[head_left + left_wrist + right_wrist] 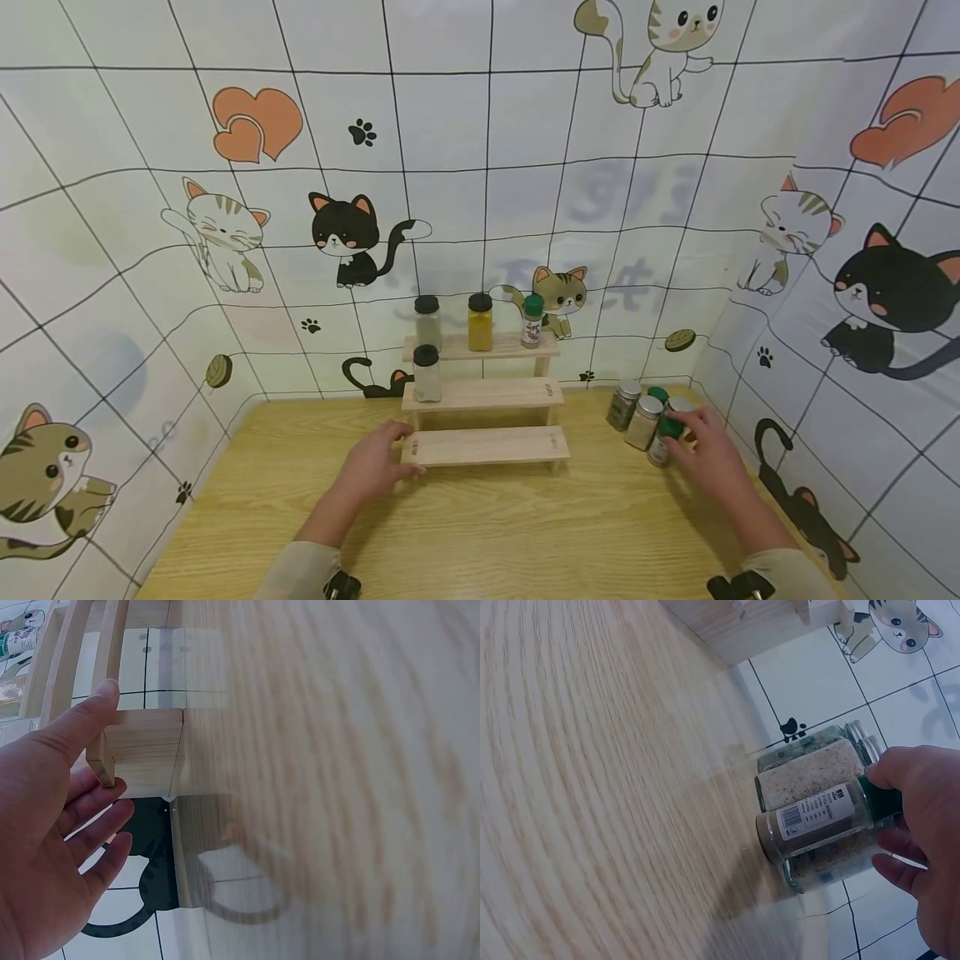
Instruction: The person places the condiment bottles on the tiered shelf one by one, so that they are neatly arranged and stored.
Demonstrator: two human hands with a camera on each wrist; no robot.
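A three-tier wooden rack point(483, 447) stands on the table against the back wall. My left hand point(375, 468) holds the left end of its lowest step; in the left wrist view the thumb lies on the board and a fingertip touches its end. At the right, my right hand point(708, 454) pinches the green cap of a spice jar point(817, 812) with a white label. That jar stands upright among several others, including a silver-lidded jar point(643, 422) of pale grains and a darker jar point(623, 404). Another green cap point(657, 394) shows behind, its jar mostly hidden.
On the rack's top step stand a dark-lidded pale jar point(427, 323), a yellow-filled jar point(480, 323) and a green-capped shaker point(532, 322). A black-lidded jar point(427, 375) sits on the middle step. Cat-printed sheeting point(442, 117) borders the wooden table point(487, 533) behind and at both sides.
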